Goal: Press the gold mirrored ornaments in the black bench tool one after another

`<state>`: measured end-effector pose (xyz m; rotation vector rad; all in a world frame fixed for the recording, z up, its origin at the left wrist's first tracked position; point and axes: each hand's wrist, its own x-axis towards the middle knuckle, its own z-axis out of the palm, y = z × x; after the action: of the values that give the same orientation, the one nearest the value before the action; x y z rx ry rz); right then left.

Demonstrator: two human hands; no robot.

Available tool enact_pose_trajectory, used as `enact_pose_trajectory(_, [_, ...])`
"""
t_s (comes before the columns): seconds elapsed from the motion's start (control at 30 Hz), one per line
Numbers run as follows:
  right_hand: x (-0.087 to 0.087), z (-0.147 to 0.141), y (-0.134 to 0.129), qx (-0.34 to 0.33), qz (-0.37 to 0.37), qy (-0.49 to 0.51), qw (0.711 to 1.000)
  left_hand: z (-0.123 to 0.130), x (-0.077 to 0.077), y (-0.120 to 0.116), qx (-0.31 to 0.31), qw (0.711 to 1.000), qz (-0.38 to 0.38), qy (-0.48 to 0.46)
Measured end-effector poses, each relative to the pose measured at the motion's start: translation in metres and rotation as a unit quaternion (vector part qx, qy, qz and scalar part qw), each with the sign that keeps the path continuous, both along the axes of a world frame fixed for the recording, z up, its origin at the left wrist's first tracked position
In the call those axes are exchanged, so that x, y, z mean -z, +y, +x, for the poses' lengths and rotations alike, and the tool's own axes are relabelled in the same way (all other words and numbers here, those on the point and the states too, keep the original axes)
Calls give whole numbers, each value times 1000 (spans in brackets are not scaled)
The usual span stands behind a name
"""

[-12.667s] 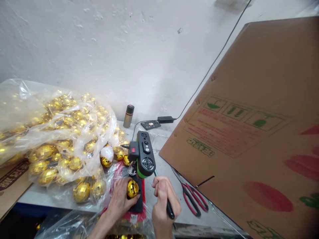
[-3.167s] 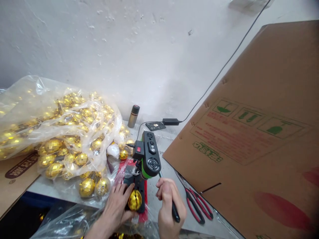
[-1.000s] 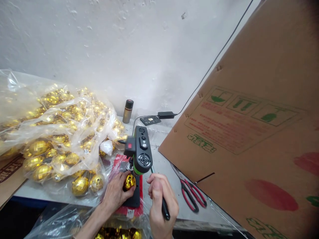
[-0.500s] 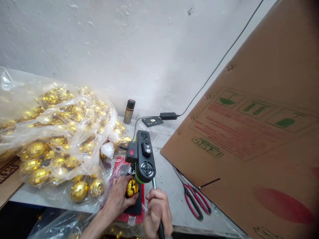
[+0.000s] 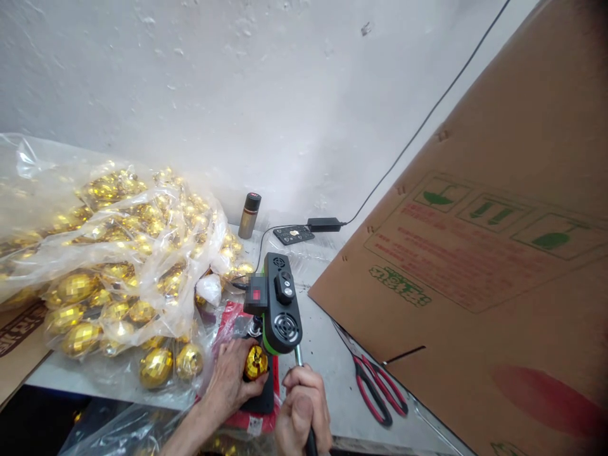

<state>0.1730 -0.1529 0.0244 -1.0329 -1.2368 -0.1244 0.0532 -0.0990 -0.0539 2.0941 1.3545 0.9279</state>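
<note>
Clearly, the ball [image 5: 257,363] sits over the black base [image 5: 261,404] of the press [image 5: 282,304], beside the near end of its head, with the left hand [image 5: 232,373] curled round it, thumb nearest the viewer. The right hand [image 5: 304,408] is closed round the lever [image 5: 298,356], apart from the left. The ball looks light and thin-shelled, probably stiff but easily dented, and its mirrored facets may be slick, so a hold round its widest part should serve best (the dark mark on top makes a poorer grip). A red sheet [image 5: 276,380] lies under the base on the grey table [image 5: 323,361]. Leftward bulges a clear bag [image 5: 211,244] of gold balls [image 5: 156,367]; rightward, shears [image 5: 360,373] lie beside a big carton [image 5: 427,329]. A can [image 5: 249,216] and an adapter [image 5: 325,225] rest near the pale wall [image 5: 285,114].
</note>
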Motion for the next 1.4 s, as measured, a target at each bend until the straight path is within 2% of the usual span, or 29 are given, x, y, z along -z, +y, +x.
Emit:
enact_pose_trajectory(0.1, [-1,1,1,7,-13,0,1000,1,-1,0,0,1000,-5,-7])
enact_pose_trajectory(0.27, [2,3,2,-4,14,-13,1000,2,-5,1,-3,1000,-11,-14])
enact_pose_trajectory(0.43, [-1,-4,-3,-16,-71,41,997,-1,-2,5,-6,1000,-15,-3])
enact_pose_trajectory(0.63, [-11,-4,8,-17,5,11,1000,-5,4,12,-1,1000,-11,11])
enact_pose_trajectory(0.8, [-4,-3,8,-32,24,-32,999,-6,2,14,-1,1000,-10,17])
enact_pose_trajectory(0.87, [-6,-4,6,-26,12,-26,999,-6,1,16,-4,1000,-10,19])
enact_pose_trajectory(0.93, [-19,-5,4,-22,-11,0,1000,-6,1,17,-5,1000,-5,15])
enact_pose_trajectory(1.0, [-43,-5,3,-37,-37,22,998,-6,3,18,-4,1000,10,5])
enact_pose_trajectory(1.1, [-79,-3,3,-75,-74,40,994,-9,14,9,4,999,51,-9])
enact_pose_trajectory(1.17, [-91,-2,2,-82,-81,38,993,-16,25,-5,3,996,94,-4])
enact_pose_trajectory(1.23, [-89,-1,0,-84,-85,28,993,-27,32,-21,-1,988,153,22])
enact_pose_trajectory(1.3, [-79,-1,-4,-84,-83,14,993,-42,29,-32,6,976,207,64])
enact_pose_trajectory(1.4, [-64,-2,-7,-82,-61,2,995,-66,5,-29,-12,964,221,150])
